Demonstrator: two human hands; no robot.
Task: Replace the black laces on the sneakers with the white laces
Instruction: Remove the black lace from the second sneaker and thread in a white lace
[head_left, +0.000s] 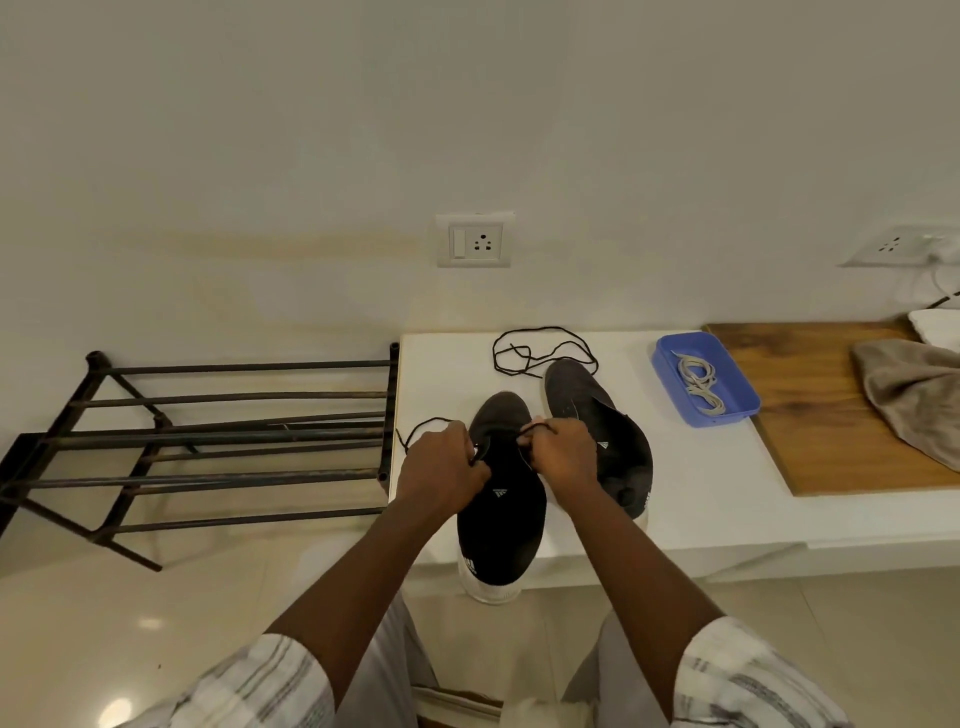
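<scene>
Two black sneakers sit on the white tabletop (701, 483) in the middle of the frame, both soft matte fabric with pale rubber soles. The near sneaker (503, 512) has its heel poking off the front edge toward you, and the far sneaker (597, 415) lies just right of it, tipped over a bit. Your left hand (444, 467) and right hand (563, 457) are both curled over the near one's throat, each pinching the thin black lace (422, 427) threaded there. One end of it loops out to the left past your knuckles. A second, loose black lace (540, 345) lies in a squiggly tangle at the back of the table, touching the far sneaker's toe. The white laces (698, 382) are flat and bunched up in a rectangular blue plastic tray (661, 371) to the right of centre, well apart from your hands. The tray overlaps the edge of a grainy wooden board (821, 415), and a fuzzy beige towel (914, 400) is slumped at the right edge. On the left there's a black metal rack (234, 436) made of round bars, standing on glossy floor tiles.
</scene>
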